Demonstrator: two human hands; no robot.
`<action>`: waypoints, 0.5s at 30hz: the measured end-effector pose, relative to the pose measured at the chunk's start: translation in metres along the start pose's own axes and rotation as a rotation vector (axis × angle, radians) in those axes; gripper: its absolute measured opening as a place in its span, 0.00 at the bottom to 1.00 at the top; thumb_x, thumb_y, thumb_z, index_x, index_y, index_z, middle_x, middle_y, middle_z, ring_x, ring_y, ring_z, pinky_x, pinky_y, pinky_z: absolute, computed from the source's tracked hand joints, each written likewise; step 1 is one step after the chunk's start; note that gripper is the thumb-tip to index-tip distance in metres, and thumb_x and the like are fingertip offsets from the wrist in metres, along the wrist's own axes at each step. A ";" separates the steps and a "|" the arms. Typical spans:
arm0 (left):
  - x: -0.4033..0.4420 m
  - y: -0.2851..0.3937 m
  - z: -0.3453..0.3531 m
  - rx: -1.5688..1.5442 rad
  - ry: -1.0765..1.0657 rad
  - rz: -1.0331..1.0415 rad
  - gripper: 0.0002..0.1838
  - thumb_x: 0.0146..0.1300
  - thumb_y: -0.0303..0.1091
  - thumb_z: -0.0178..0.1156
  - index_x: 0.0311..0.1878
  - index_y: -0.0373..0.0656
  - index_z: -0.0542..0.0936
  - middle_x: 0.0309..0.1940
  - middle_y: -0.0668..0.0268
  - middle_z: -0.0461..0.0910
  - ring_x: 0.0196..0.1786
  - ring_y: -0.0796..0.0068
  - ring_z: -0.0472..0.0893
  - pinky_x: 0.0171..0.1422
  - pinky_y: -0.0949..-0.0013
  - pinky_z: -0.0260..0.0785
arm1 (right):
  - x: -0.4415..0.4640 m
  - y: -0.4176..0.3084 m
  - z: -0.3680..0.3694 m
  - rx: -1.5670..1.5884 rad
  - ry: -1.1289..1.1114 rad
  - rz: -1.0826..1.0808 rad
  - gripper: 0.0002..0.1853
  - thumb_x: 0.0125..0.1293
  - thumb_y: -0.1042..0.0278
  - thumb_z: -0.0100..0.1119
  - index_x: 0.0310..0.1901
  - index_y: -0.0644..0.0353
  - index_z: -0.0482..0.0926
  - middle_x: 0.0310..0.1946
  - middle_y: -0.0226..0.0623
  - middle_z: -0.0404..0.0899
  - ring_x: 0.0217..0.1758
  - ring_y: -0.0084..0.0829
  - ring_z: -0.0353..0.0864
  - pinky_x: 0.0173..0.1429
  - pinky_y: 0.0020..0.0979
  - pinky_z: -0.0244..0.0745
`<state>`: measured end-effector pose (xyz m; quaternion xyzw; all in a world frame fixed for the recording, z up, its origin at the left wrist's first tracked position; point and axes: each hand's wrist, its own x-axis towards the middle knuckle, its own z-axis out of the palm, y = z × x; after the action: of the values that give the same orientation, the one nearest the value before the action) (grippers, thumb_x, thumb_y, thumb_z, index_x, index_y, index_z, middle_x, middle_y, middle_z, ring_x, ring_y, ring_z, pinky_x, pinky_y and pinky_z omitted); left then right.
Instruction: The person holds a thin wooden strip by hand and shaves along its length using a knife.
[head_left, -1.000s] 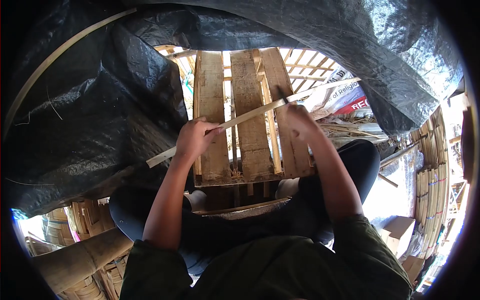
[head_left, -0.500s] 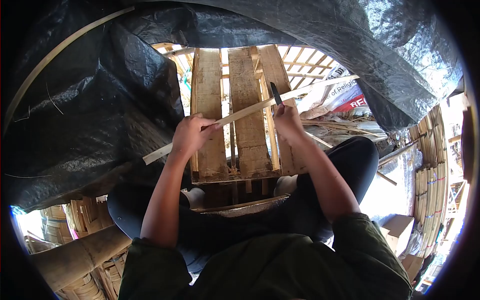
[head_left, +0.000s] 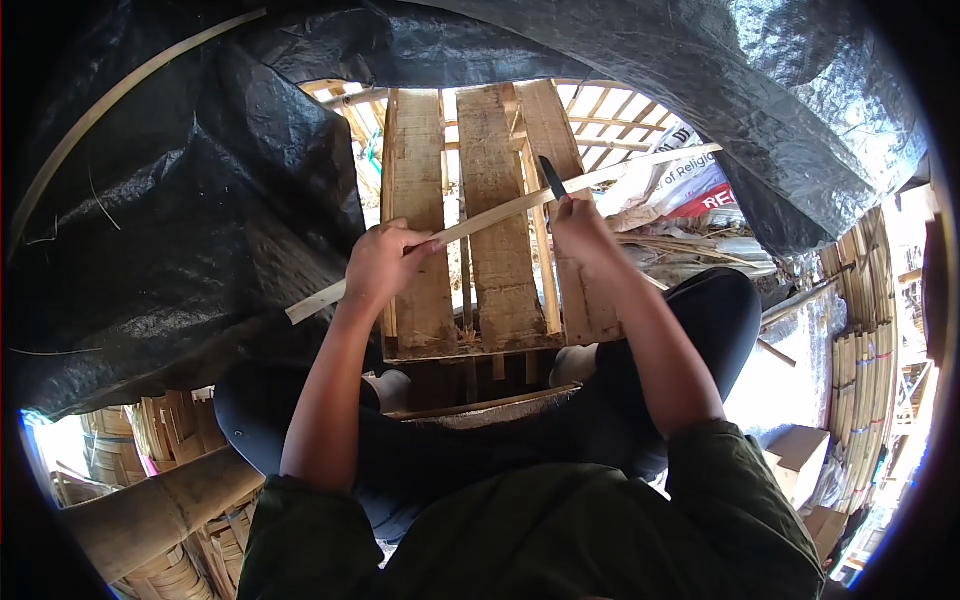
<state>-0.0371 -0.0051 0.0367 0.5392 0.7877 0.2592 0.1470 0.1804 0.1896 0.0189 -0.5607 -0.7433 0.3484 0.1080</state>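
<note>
A long pale bamboo strip slants across a bench of wooden planks, its low end at the left and its high end at the right. My left hand is closed around the strip left of its middle. In my right hand is a knife with a dark blade pointing up and slightly left. The blade is against or very close to the strip; exact contact cannot be made out. My right fingers wrap the handle and mostly hide it.
Black plastic sheeting hangs at the left and over the top right. A printed sack lies beyond the bench. Bundled bamboo strips stand at the right, near a cardboard box. A thick bamboo pole runs along the lower left.
My right hand with the knife has shifted slightly up and right along the strip, and the blade leans further left. My left hand keeps its hold, nearly still.
</note>
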 end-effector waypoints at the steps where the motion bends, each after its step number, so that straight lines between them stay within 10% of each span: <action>1: 0.000 -0.001 0.000 0.003 0.002 0.000 0.16 0.63 0.49 0.68 0.46 0.51 0.89 0.25 0.57 0.73 0.29 0.57 0.77 0.36 0.59 0.67 | 0.012 0.000 -0.014 0.056 -0.133 0.105 0.21 0.80 0.56 0.40 0.45 0.70 0.72 0.18 0.38 0.72 0.12 0.30 0.69 0.15 0.36 0.67; 15: -0.001 0.004 0.002 0.080 -0.001 -0.024 0.14 0.64 0.50 0.67 0.45 0.54 0.90 0.27 0.62 0.75 0.32 0.59 0.80 0.38 0.57 0.71 | -0.015 -0.026 -0.019 0.154 -0.219 0.252 0.23 0.81 0.52 0.36 0.37 0.63 0.70 0.15 0.28 0.65 0.12 0.24 0.65 0.14 0.32 0.57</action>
<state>-0.0330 -0.0046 0.0375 0.5351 0.8040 0.2253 0.1287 0.1765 0.1798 0.0525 -0.5980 -0.6456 0.4743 0.0245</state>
